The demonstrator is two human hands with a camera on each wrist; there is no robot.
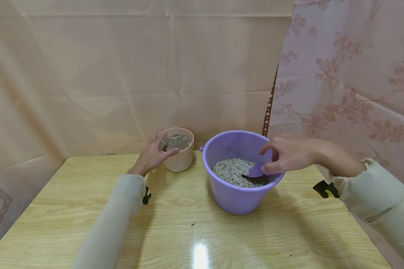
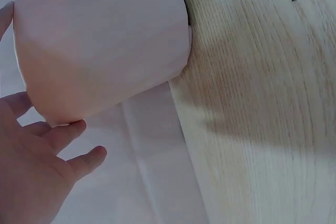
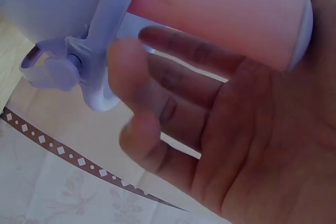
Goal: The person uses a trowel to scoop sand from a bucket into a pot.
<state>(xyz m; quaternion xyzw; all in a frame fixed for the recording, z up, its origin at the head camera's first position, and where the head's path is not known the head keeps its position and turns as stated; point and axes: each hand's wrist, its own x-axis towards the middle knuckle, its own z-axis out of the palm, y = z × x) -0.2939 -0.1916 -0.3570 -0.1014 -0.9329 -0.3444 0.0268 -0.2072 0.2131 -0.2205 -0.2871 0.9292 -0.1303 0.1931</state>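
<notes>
Purple scoop (image 1: pixel 256 170) inside the wide, smooth-walled bucket (image 1: pixel 240 201). I read its blade as pointing left and slightly toward the wearer, tip down at the coarse, pale gravel (image 1: pixel 231 169). Long axis slants from blade up to palm; on my right-wrist view the handle (image 3: pixel 226 17) is a pink cylinder, lavender-capped, butt end toward the palm. Right hand (image 1: pixel 291 150) pinches the scoop, outer fingers loosely bent. Left hand (image 1: pixel 151 155) lies spread, fingers apart, touching the rim of a peach, tapering pot (image 1: pixel 180 162). Wood-grained table (image 1: pixel 185 239) underneath.
</notes>
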